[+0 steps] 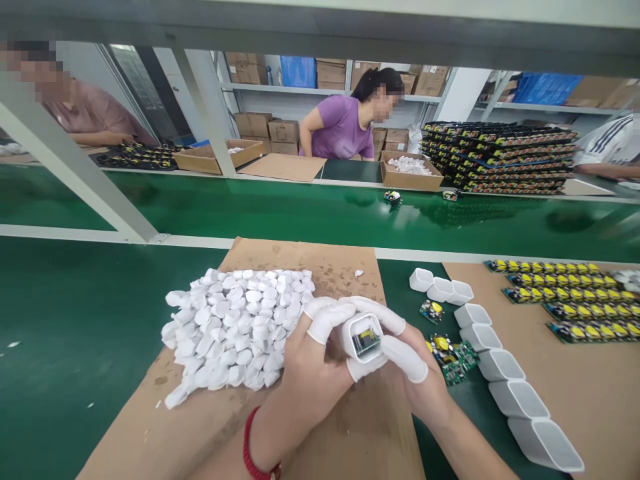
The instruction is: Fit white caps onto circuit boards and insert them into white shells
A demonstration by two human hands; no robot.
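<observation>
At lower centre both hands, left hand (305,373) and right hand (420,380), pinch a white shell (364,339) holding a circuit board (366,339), with empty shells (500,363) lined up at right.

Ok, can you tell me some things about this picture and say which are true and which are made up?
1. Both hands hold one white shell with a circuit board inside. True: the left hand and right hand grip it together.
2. The pile of white caps lies on the right. False: it lies left of the hands, on cardboard.
3. A row of empty white shells stands right of the hands. True.
4. The fingers are bare. False: white finger covers sit on the fingertips.
5. The left wrist wears a red band. True.
6. The belt is blue. False: it is green.
</observation>
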